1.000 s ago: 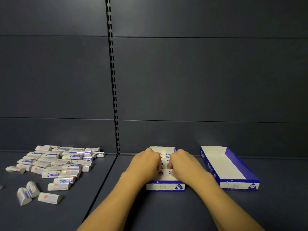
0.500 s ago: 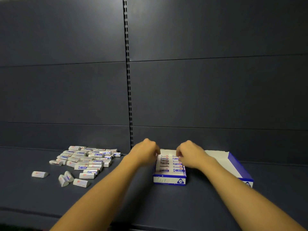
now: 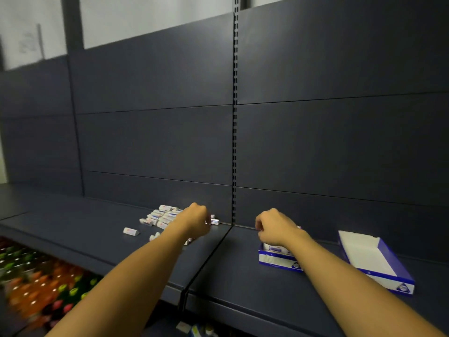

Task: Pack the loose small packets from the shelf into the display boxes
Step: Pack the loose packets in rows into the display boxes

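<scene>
Below the shelf (image 3: 102,229), blurred colourful bottles (image 3: 36,283)

dark slotted shelving back panels (image 3: 340,142) — pale wall (image 3: 145,15) above, dim light.

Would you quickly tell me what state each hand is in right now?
Left hand: fingers curled over the pile of loose packets; whether it holds one cannot be told.
Right hand: fingers curled above the filled display box; a grip cannot be told.

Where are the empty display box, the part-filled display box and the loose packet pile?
empty display box (image 3: 369,257): head view, on its white inner floor.
part-filled display box (image 3: 275,259): head view, on its white front wall.
loose packet pile (image 3: 161,216): head view, on a packet mid-pile.
</scene>
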Available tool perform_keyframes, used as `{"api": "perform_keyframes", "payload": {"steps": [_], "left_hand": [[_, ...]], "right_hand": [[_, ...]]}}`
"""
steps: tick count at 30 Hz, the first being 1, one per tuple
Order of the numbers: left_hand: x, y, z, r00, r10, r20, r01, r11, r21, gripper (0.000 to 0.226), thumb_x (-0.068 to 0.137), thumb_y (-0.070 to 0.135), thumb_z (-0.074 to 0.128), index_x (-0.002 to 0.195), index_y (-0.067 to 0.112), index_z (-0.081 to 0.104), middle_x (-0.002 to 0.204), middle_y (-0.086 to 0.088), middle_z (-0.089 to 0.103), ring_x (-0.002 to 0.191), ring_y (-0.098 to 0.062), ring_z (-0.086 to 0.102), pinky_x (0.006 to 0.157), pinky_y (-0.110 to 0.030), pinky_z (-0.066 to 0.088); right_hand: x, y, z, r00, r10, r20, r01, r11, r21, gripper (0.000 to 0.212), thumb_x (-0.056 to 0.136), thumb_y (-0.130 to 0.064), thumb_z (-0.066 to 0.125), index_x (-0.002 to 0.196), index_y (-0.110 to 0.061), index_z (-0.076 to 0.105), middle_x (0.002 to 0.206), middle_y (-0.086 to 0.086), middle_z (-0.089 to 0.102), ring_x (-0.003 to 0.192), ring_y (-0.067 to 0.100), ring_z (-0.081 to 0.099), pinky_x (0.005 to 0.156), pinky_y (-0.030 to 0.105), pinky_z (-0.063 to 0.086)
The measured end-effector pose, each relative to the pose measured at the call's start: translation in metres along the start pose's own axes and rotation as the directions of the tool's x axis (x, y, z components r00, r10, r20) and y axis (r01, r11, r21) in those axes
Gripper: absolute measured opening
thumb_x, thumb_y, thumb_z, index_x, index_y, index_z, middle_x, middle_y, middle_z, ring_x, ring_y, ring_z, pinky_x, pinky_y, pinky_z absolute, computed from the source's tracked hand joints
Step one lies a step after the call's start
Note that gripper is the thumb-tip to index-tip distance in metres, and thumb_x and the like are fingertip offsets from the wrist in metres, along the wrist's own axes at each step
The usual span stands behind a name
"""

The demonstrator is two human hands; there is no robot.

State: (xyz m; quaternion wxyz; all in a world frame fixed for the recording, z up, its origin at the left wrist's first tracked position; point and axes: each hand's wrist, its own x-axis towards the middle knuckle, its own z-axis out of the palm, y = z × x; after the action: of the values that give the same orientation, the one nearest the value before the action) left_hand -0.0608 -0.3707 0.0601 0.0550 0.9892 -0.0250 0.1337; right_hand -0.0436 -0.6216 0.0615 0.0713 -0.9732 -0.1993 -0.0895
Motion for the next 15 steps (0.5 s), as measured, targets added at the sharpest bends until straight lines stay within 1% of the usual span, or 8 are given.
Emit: {"api": "perform_keyframes", "payload": {"steps": [3,6,9,12,15], "left_hand": [[-0.014,-0.026,-0.007,0.999,-0.033,-0.006,0.033,0.999,0.036,0.025,0.090,0.023,0.061,0.110,0.016,0.074,0.113,-0.011,0.071,0.105,-0.032,0.065,0.089,-0.041,0.056],[-0.027,-0.053,-0.014,0.998,-0.062,0.002,0.062,0.996,0.065,0.026,0.091,0.023,0.061,0.111,0.013,0.074,0.114,-0.011,0.070,0.102,-0.031,0.066,0.088,-0.041,0.057],[-0.035,-0.080,-0.020,0.997,-0.079,0.014,0.077,0.993,0.088,0.029,0.092,0.022,0.062,0.118,0.014,0.072,0.120,-0.010,0.068,0.105,-0.030,0.066,0.091,-0.042,0.056],[-0.040,-0.107,-0.026,0.996,-0.082,0.016,0.080,0.992,0.095,0.033,0.093,0.023,0.063,0.125,0.017,0.069,0.127,-0.007,0.065,0.109,-0.028,0.065,0.094,-0.041,0.055],[-0.044,-0.132,-0.029,0.998,-0.069,0.011,0.068,0.994,0.084,0.038,0.093,0.023,0.063,0.131,0.018,0.065,0.131,-0.007,0.063,0.111,-0.027,0.064,0.094,-0.039,0.055]], "right_hand": [[0.006,-0.025,0.005,0.998,-0.017,0.056,0.019,0.999,-0.038,0.028,0.085,-0.011,0.059,0.110,-0.016,0.070,0.110,0.008,0.064,0.093,0.029,0.066,0.079,0.039,0.059],[0.012,-0.051,0.010,0.996,-0.011,0.089,0.016,0.998,-0.054,0.030,0.083,-0.012,0.057,0.111,-0.013,0.067,0.114,0.009,0.061,0.094,0.030,0.065,0.079,0.038,0.058],[0.018,-0.077,0.013,0.994,0.003,0.109,0.002,0.999,-0.047,0.031,0.084,-0.013,0.056,0.114,-0.011,0.066,0.116,0.010,0.059,0.097,0.031,0.065,0.081,0.037,0.057],[0.024,-0.102,0.017,0.992,0.022,0.120,-0.020,1.000,-0.019,0.031,0.084,-0.011,0.056,0.114,-0.009,0.064,0.114,0.011,0.061,0.097,0.030,0.066,0.079,0.036,0.055],[0.028,-0.129,0.020,0.992,0.045,0.121,-0.044,0.999,-0.010,0.029,0.083,-0.011,0.056,0.111,-0.010,0.064,0.109,0.010,0.061,0.093,0.029,0.065,0.076,0.036,0.055]]}}
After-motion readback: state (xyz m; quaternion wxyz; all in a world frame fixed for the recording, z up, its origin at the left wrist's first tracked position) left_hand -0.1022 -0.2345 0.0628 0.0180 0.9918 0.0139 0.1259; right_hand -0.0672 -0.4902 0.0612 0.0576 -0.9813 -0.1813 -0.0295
